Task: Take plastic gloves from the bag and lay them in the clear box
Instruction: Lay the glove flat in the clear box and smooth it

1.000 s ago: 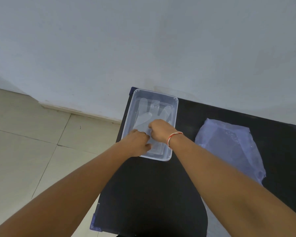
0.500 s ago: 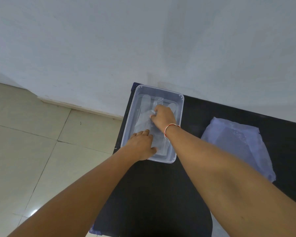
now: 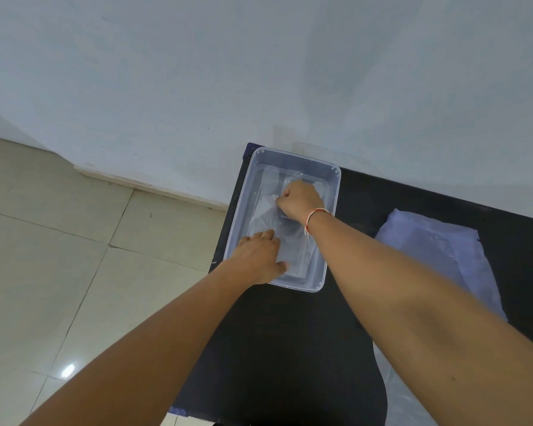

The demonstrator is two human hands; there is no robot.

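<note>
A clear plastic box (image 3: 333, 192) stands at the far left corner of a black table (image 3: 290, 348). Thin see-through plastic gloves (image 3: 270, 218) lie flat inside it. My right hand (image 3: 299, 199), with a red and white thread at the wrist, is curled into a loose fist and presses on the gloves near the box's far end. My left hand (image 3: 257, 258) lies flat, fingers together, on the gloves at the near end. The pale plastic bag (image 3: 437, 250) lies flat on the table to the right, partly hidden by my right forearm.
A pale wall rises straight behind the table. The table's left edge drops to a beige tiled floor (image 3: 59, 272). More clear plastic sheet (image 3: 403, 392) hangs over the table's near right side.
My right hand has slid from the middle of the box toward its far end over the gloves. My left hand has opened flat at the near end. The view has shifted a little.
</note>
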